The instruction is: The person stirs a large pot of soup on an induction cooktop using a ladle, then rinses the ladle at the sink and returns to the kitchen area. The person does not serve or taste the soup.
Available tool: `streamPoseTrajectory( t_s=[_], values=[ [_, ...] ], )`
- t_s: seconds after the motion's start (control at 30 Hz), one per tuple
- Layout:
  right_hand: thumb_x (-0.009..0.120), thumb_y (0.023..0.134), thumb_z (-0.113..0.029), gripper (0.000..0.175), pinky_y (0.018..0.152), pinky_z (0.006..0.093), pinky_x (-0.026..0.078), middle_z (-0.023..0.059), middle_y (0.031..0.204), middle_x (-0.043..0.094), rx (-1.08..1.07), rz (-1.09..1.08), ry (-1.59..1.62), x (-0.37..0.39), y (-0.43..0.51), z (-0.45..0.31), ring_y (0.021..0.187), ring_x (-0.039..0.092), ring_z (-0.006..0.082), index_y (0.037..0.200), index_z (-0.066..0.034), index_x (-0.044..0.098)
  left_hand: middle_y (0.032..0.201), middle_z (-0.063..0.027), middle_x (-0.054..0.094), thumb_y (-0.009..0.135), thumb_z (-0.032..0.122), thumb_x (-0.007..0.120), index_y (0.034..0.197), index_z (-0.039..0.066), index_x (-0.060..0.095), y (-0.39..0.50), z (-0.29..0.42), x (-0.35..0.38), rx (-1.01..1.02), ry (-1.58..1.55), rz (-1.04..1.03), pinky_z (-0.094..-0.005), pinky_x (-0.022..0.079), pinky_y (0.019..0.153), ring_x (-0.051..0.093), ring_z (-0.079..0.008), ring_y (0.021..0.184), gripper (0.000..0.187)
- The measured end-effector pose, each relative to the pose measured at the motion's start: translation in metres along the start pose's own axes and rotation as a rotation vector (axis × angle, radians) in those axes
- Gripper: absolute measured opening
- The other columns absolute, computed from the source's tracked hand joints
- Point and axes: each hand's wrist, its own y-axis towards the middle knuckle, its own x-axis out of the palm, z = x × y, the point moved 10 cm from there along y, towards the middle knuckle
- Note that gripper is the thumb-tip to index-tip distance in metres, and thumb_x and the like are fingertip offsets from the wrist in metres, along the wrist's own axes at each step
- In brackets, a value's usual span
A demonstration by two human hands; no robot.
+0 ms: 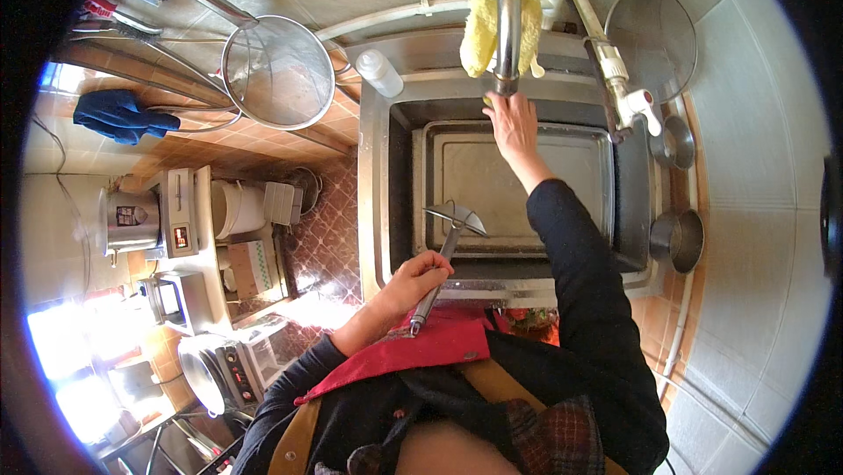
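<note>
My left hand (421, 277) grips the handle of a metal kitchen utensil (449, 244) over the front left of the sink. Its head looks like bent, shiny sheet metal with a thin wire loop; the exact kind is unclear. My right hand (516, 126) reaches across the basin to the tip of the faucet spout (508, 47), fingers curled there. A small yellow-green bit shows beside the thumb, and what it belongs to is hidden. Yellow terry cloth (481, 27) wraps the spout. Below both hands, a rectangular metal tray (474, 175) lies in the metal sink (374, 211).
A white squeeze bottle (380, 73) stands on the sink's back left corner. A round strainer (278, 73) hangs at left, another mesh strainer (652, 40) at right. A pipe with a valve (639, 106) and small metal pots (678, 241) flank the right edge. A steel pot (132, 221) stands far left.
</note>
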Motion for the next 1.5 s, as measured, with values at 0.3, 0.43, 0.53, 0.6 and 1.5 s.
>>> streamPoseTrajectory(
  t_s=[0.3, 0.43, 0.53, 0.6, 1.5],
  values=[
    [0.061, 0.086, -0.018, 0.044, 0.105, 0.0503, 0.033, 0.0162, 0.138, 0.044, -0.154, -0.178, 0.177, 0.044, 0.020, -0.001, 0.128, 0.042, 0.0313, 0.128, -0.0113, 0.051, 0.081, 0.0004, 0.055, 0.094, 0.019, 0.055, 0.095, 0.004, 0.060, 0.004, 0.019, -0.010, 0.018, -0.126, 0.002, -0.0215, 0.040, 0.066, 0.050, -0.0071, 0.077, 0.016],
    [0.049, 0.084, 0.002, 0.044, 0.103, 0.0388, 0.040, 0.0098, 0.124, 0.061, -0.384, -0.607, 0.876, -0.017, -0.079, -0.094, 0.114, 0.057, 0.0262, 0.125, -0.0102, 0.057, 0.067, -0.0027, 0.051, 0.094, 0.019, 0.055, 0.092, 0.006, 0.058, 0.006, 0.027, -0.025, -0.022, -0.468, 0.014, -0.0250, 0.037, 0.042, 0.049, -0.0109, 0.053, 0.014],
    [0.051, 0.082, 0.001, 0.049, 0.099, 0.0405, 0.043, 0.0111, 0.131, 0.055, -0.530, -0.496, 0.791, -0.069, -0.129, -0.137, 0.117, 0.053, 0.0308, 0.131, -0.0090, 0.049, 0.067, -0.0038, 0.052, 0.094, 0.020, 0.054, 0.093, 0.005, 0.058, 0.005, 0.055, -0.026, 0.029, -0.557, -0.042, -0.0259, 0.034, 0.039, 0.046, -0.0121, 0.048, 0.015],
    [0.056, 0.085, -0.007, 0.037, 0.089, 0.0412, 0.047, 0.0124, 0.123, 0.057, -0.428, -0.388, 0.853, -0.086, -0.127, -0.143, 0.108, 0.056, 0.0328, 0.122, -0.0085, 0.052, 0.067, -0.0042, 0.050, 0.095, 0.022, 0.054, 0.095, 0.005, 0.056, -0.001, 0.066, -0.023, 0.065, -0.509, -0.050, -0.0261, 0.034, 0.040, 0.045, -0.0130, 0.046, 0.017],
    [0.040, 0.098, -0.032, 0.034, 0.066, 0.0337, 0.045, 0.0080, 0.069, 0.064, -0.199, 0.065, 0.774, -0.261, 0.232, -0.232, 0.066, 0.060, 0.0205, 0.090, -0.0033, 0.056, 0.071, -0.0031, 0.053, 0.099, 0.024, 0.048, 0.117, 0.005, 0.052, -0.127, 0.067, -0.177, 0.509, -0.508, 0.382, -0.0241, 0.039, 0.050, 0.049, -0.0114, 0.056, 0.027]
  ],
)
